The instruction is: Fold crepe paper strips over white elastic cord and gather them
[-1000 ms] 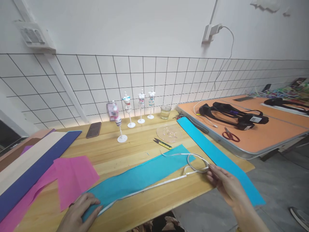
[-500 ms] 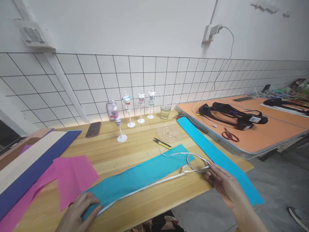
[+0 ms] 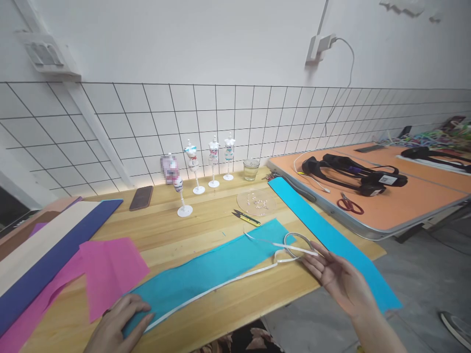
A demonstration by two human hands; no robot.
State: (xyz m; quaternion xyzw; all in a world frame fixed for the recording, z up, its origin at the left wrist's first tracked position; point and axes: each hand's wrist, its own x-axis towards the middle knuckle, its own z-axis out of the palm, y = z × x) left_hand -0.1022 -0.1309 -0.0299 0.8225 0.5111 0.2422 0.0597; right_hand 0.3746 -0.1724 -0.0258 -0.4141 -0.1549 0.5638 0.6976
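A strip of blue fabric (image 3: 209, 262) lies slantwise on the wooden table. A narrow white tape (image 3: 206, 294) runs along its near edge. My left hand (image 3: 119, 321) rests on the fabric's left end, thumb and fingers apart, the thumb beside the end of the tape. My right hand (image 3: 336, 277), palm turned partly up, holds the roll of white tape (image 3: 286, 240) between thumb and fingers at the fabric's right end. Loops of loose tape hang from the roll, and one length reaches back over the fabric's far edge.
Behind the fabric lie yellow thread snips (image 3: 247, 218) and a clear dish (image 3: 257, 208) of small beads. Small white mannequins (image 3: 191, 162), a glass (image 3: 251, 170) and a phone (image 3: 141, 198) stand or lie farther back. Pink fabric (image 3: 114, 274) is at left, a blue sheet (image 3: 324, 230) at right.
My right hand has turned its palm more upward and opened its fingers somewhat around the tape roll. The tape loops shifted slightly left. My left hand stays in place.
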